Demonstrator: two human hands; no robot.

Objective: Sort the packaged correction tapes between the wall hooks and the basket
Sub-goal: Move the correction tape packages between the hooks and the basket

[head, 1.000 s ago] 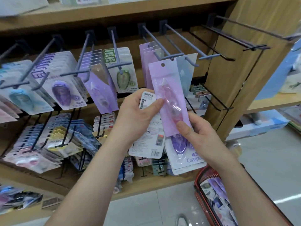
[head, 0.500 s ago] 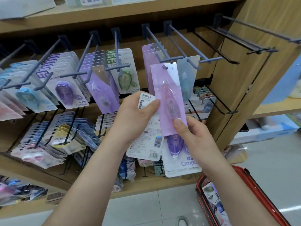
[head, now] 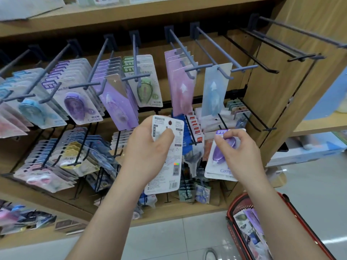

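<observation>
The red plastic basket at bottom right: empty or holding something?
Not empty: colourful packaged items lie inside the red plastic basket.

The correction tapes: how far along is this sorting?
Partly done, I'd guess. Done: many packs hang on the hooks, though the rightmost hooks are bare. In hand: the left hand grips a white pack, and the right hand pinches purple packs. Left: the basket holds more packs to sort.
</observation>
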